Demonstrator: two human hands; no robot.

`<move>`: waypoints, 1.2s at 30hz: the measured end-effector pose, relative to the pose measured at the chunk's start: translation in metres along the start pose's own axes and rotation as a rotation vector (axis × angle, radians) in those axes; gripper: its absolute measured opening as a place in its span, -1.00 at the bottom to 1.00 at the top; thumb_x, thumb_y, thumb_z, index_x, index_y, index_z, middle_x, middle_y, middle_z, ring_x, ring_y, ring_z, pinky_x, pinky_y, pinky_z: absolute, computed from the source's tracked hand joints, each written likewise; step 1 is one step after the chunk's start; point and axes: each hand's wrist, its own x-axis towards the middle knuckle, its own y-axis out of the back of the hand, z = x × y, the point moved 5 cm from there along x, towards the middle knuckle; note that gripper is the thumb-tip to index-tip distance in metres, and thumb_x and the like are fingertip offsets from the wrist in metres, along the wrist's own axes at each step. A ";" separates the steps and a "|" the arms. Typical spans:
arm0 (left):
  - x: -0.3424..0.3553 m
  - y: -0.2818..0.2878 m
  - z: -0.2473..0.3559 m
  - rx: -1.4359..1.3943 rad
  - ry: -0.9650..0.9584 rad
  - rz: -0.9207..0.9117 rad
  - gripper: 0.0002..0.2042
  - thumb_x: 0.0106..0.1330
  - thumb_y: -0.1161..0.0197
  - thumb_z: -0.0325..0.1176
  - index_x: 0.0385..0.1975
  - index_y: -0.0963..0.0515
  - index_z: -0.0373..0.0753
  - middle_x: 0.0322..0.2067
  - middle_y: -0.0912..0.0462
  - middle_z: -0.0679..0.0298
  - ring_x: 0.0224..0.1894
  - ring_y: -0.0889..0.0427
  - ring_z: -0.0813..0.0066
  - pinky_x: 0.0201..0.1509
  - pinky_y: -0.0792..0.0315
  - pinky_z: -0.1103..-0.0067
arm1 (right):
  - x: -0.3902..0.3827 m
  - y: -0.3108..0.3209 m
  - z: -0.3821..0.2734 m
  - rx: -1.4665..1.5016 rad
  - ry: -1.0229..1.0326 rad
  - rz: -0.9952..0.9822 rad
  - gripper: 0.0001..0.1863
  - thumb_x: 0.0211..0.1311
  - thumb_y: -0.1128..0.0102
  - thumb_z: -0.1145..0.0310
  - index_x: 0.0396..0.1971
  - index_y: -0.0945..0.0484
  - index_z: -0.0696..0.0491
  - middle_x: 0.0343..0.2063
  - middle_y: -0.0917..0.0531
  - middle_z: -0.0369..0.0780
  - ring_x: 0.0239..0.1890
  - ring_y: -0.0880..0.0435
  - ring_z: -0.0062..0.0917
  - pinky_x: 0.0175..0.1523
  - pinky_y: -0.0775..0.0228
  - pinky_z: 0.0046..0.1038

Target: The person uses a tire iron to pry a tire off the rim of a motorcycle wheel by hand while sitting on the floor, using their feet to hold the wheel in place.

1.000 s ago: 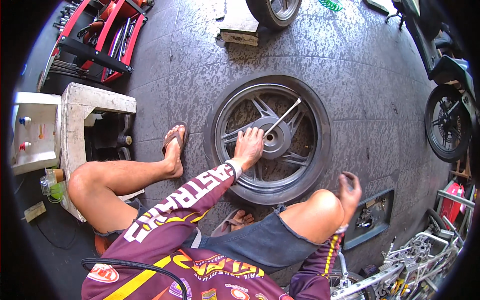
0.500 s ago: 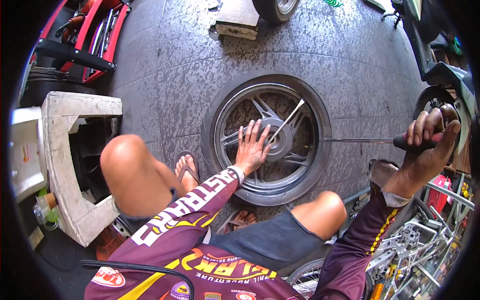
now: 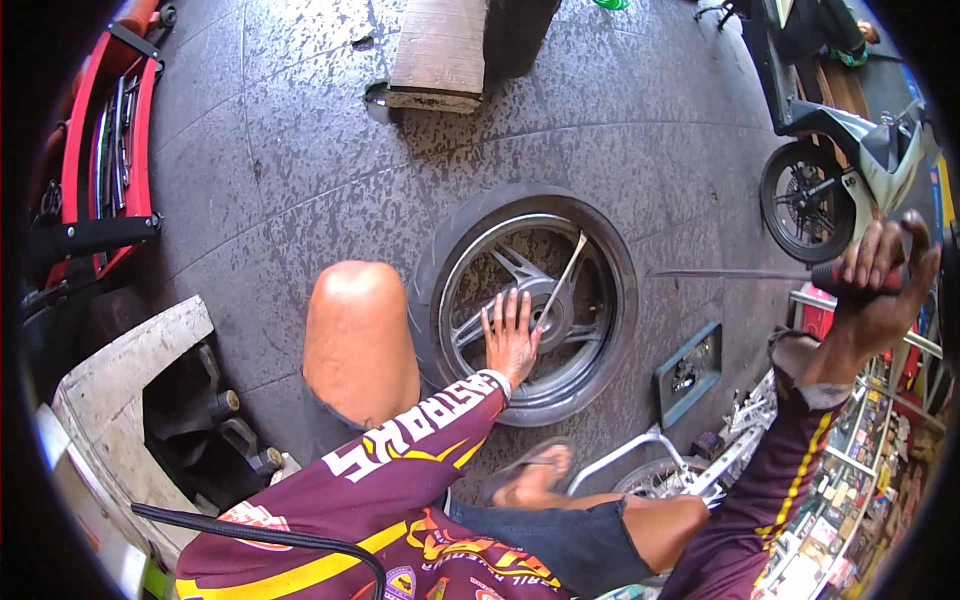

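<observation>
A motorcycle wheel (image 3: 530, 300) with tyre and silver spokes lies flat on the grey concrete floor. My left hand (image 3: 510, 335) rests flat on its spokes next to the hub, fingers spread. A thin metal tool (image 3: 562, 278) leans across the hub, just right of that hand. My right hand (image 3: 880, 275), raised out at the far right, is closed around the red handle of a long thin rod (image 3: 730, 273) that points left toward the wheel. My left knee (image 3: 355, 330) is bent up beside the tyre.
A red frame stand (image 3: 100, 160) is at the left, a white block (image 3: 120, 370) at lower left. A wooden block (image 3: 440, 55) lies at the top. A parked motorcycle (image 3: 830, 160) stands at upper right. A small tray (image 3: 688, 375) and a bicycle frame (image 3: 690, 465) lie right of the wheel.
My right hand went from near my knee up and out to the right, now gripping the red-handled rod. My left hand stays on the wheel. My view shifted left and my knee rose.
</observation>
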 end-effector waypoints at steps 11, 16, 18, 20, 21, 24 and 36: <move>0.137 0.131 -0.009 -0.395 0.133 0.445 -0.74 0.35 -0.10 -0.34 -0.02 -0.52 -0.23 0.00 -0.46 0.08 0.15 -0.37 0.07 0.26 -0.22 0.23 | 0.014 -0.035 -0.058 -0.086 0.098 -0.007 -0.25 0.38 0.17 -0.31 0.09 -0.40 0.16 -0.64 -0.21 -0.36 -0.72 -0.18 -0.72 -0.68 -0.15 -0.66; 0.172 0.120 -0.045 -0.287 0.212 0.345 -0.61 0.32 -0.19 -0.16 0.08 -0.50 -0.20 0.04 -0.48 0.08 0.18 -0.37 0.09 0.27 -0.23 0.23 | 0.037 -0.089 0.009 0.289 0.134 -0.367 -0.21 0.33 0.28 -0.42 -0.03 -0.42 0.10 -0.70 -0.24 -0.35 -0.74 -0.20 -0.68 -0.70 -0.19 -0.63; 0.179 0.109 -0.055 -0.221 0.220 0.262 -0.46 0.33 -0.17 0.02 0.18 -0.44 -0.20 0.09 -0.47 0.07 0.21 -0.37 0.08 0.28 -0.24 0.20 | 0.038 -0.118 0.047 0.420 0.112 -0.554 -0.21 0.31 0.30 -0.44 -0.13 -0.41 0.11 -0.75 -0.24 -0.33 -0.76 -0.21 -0.65 -0.72 -0.20 -0.60; 0.184 0.102 -0.062 -0.204 0.257 0.125 -0.40 0.31 -0.15 0.11 0.20 -0.43 -0.21 0.13 -0.45 0.06 0.22 -0.37 0.06 0.28 -0.24 0.19 | 0.039 -0.136 0.091 0.536 0.030 -0.595 -0.19 0.27 0.32 -0.47 -0.29 -0.37 0.12 -0.79 -0.25 -0.32 -0.80 -0.23 -0.63 -0.76 -0.18 -0.58; 0.187 0.100 -0.063 -0.197 0.271 0.054 -0.36 0.31 -0.14 0.16 0.22 -0.42 -0.22 0.14 -0.44 0.06 0.23 -0.37 0.06 0.28 -0.25 0.19 | 0.041 -0.143 0.107 0.517 0.011 -0.608 -0.19 0.27 0.32 -0.47 -0.31 -0.36 0.13 -0.79 -0.26 -0.32 -0.81 -0.23 -0.63 -0.76 -0.17 -0.59; 0.190 0.103 -0.069 -0.054 0.226 -0.083 -0.23 0.24 -0.14 0.30 0.24 -0.39 -0.24 0.15 -0.45 0.04 0.24 -0.36 0.05 0.27 -0.26 0.18 | 0.043 -0.158 0.153 0.513 -0.027 -0.607 -0.16 0.25 0.33 -0.50 -0.39 -0.33 0.14 -0.81 -0.26 -0.36 -0.86 -0.18 -0.65 -0.79 -0.12 -0.63; 0.207 0.100 -0.070 0.115 0.069 0.015 -0.29 0.12 -0.24 0.33 0.00 -0.58 -0.22 -0.05 -0.52 0.21 0.05 -0.43 0.21 0.11 -0.27 0.29 | 0.109 -0.176 0.322 0.503 -0.357 -0.376 -0.34 0.32 0.01 -0.31 -0.18 -0.42 0.12 -0.68 -0.34 -0.32 -0.69 -0.32 -0.61 -0.60 -0.28 -0.54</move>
